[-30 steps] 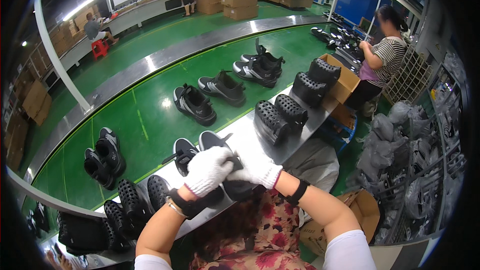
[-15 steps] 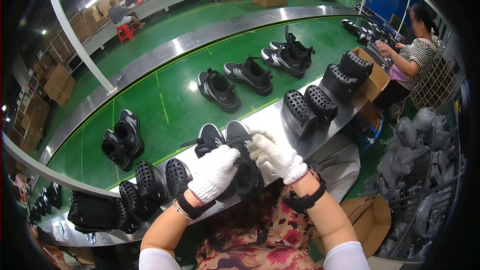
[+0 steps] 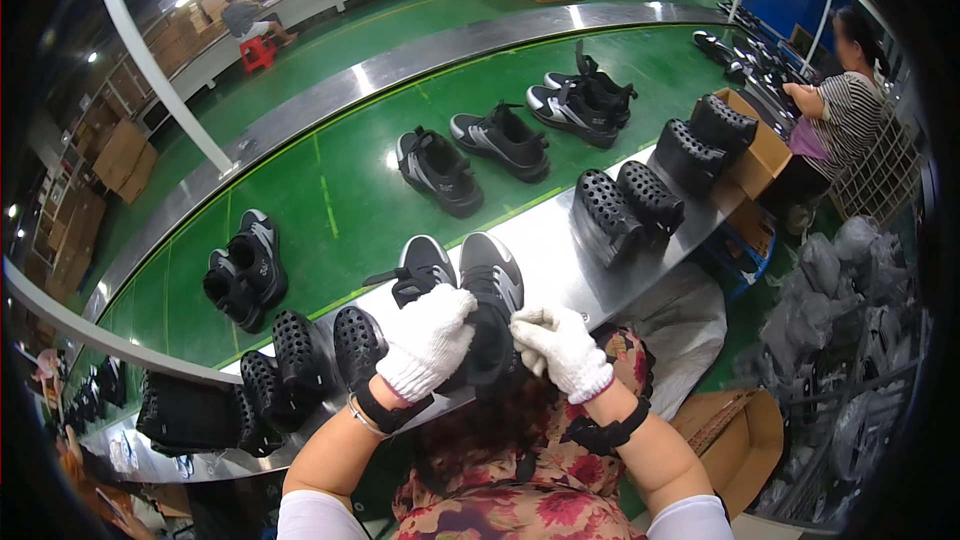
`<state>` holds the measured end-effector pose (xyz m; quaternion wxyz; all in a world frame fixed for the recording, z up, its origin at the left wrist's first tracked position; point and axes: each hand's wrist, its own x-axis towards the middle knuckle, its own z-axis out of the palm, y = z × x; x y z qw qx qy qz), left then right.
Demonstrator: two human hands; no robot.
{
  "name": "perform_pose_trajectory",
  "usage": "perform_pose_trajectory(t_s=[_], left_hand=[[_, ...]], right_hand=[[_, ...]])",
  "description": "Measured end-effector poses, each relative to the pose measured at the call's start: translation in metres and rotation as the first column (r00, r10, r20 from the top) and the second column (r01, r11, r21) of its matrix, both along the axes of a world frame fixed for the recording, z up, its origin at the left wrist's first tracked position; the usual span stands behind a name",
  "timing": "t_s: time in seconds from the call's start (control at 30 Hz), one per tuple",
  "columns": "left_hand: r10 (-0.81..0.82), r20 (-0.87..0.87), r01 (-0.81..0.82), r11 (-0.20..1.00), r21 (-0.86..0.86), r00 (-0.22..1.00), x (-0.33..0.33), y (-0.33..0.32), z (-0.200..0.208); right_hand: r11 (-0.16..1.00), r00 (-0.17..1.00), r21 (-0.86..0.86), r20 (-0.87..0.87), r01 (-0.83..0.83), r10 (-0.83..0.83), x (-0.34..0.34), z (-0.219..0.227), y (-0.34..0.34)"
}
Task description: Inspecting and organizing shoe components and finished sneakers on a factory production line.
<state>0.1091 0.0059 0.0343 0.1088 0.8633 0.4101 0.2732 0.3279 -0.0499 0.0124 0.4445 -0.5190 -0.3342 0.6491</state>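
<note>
Your black-and-grey shoe [image 3: 493,275] sits at the metal counter [image 3: 540,240] right in front of you, toe pointing away. Your white-gloved left hand [image 3: 430,338] is at its left side, fingers curled inward; their tips are hidden, so I cannot tell whether they grip it. Your right hand [image 3: 558,350] is at its right edge, fingers bent and bunched near the thumb; whether they pinch anything, I cannot tell. The matching shoe [image 3: 424,262] stands just left, partly behind your left hand. Black perforated forms [image 3: 606,212] stand farther right.
</note>
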Motion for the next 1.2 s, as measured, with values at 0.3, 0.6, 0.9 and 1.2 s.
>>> perform_pose_trajectory(t_s=[0.3,0.6,0.9,1.2], left_hand=[[-0.063,-0.005,0.063,0.997,-0.037,0.998,0.01,-0.004,0.01],[0.066,0.269,-0.133,0.962,0.24,0.961,-0.077,-0.112,0.032],[0.733,0.363,-0.816,0.482,0.32,0.575,-0.204,-0.194,0.002],[0.606,0.381,-0.701,0.687,0.192,0.698,-0.194,-0.192,-0.032]], right_hand=[[0.79,0.492,0.411,0.856,-0.456,-0.161,-0.012,-0.006,0.015],[0.754,0.084,0.275,0.956,-0.596,-0.282,0.009,0.052,0.063],[0.427,0.633,0.564,0.774,-0.707,0.027,-0.215,0.082,0.011],[0.423,0.063,0.06,0.998,-0.904,-0.007,-0.229,0.009,0.003]])
